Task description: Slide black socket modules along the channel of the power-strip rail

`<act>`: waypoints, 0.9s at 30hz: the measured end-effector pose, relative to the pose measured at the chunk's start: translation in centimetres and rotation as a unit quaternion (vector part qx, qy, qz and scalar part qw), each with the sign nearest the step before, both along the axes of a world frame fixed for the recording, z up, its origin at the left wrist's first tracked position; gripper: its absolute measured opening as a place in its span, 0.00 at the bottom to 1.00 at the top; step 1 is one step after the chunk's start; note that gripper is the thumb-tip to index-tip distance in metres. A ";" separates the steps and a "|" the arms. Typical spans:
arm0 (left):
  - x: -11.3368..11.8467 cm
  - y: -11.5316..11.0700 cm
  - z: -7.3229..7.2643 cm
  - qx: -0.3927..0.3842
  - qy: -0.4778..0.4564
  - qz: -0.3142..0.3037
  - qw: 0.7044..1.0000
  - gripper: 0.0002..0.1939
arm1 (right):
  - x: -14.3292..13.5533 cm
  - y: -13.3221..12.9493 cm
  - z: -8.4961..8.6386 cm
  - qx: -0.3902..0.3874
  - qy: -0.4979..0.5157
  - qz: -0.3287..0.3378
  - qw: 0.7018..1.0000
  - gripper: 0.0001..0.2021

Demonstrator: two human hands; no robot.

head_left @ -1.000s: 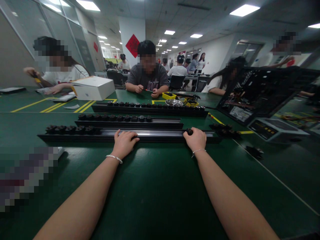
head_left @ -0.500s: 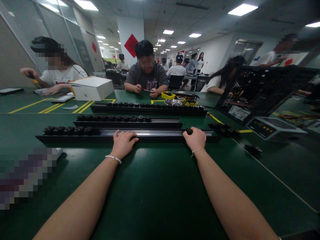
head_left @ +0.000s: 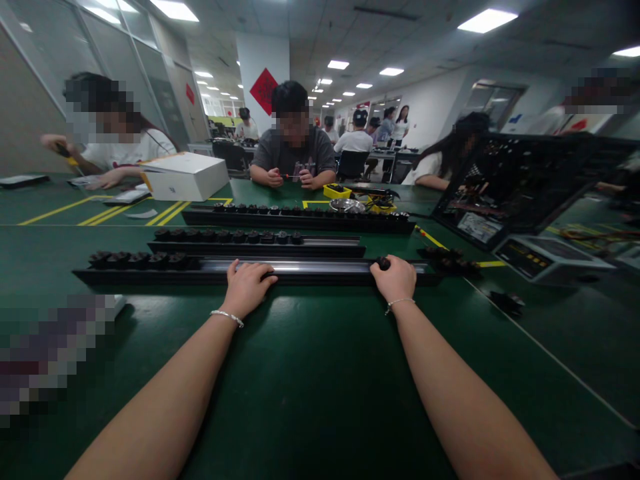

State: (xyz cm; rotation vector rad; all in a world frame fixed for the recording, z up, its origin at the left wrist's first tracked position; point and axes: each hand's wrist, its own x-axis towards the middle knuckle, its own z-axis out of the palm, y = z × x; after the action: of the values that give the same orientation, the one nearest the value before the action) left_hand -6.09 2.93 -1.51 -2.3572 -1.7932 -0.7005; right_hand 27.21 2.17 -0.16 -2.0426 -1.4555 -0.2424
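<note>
A long black rail (head_left: 320,268) with a shiny inner track lies across the green table, several black knob-like parts (head_left: 120,260) seated at its left end. My left hand (head_left: 247,288) rests on the middle of this rail, fingers over its track, and whether anything is under them is hidden. Towards the right end, my right hand (head_left: 397,277) grips a small black part (head_left: 383,263) over the track. Behind lie a shorter rail (head_left: 330,250) and a longer one (head_left: 295,220), both bearing several such parts.
Loose black parts (head_left: 445,259) lie beyond the rail's right end. An open black case (head_left: 505,180) and a grey metal box (head_left: 550,259) stand right. A white box (head_left: 185,177) sits back left. A person (head_left: 293,150) holds a tool opposite; other people are around.
My right hand has slid slightly to the right along the rail with the black part. My left hand has stayed in place.
</note>
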 end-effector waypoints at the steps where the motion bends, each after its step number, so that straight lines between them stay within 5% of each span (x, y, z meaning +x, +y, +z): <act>1: 0.0 0.0 0.0 0.001 -0.002 -0.002 1.000 0.13 | 0.0 0.0 0.0 0.000 0.002 0.001 1.000 0.10; 27: 0.0 0.1 0.0 -0.001 -0.003 -0.003 1.000 0.13 | 0.7 0.1 -0.1 0.000 0.000 -0.034 0.999 0.09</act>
State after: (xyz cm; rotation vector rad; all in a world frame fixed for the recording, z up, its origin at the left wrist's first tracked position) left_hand -6.11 2.99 -1.52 -2.3660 -1.7909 -0.7056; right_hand 27.95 2.23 -0.31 -2.0937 -1.3874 -0.2703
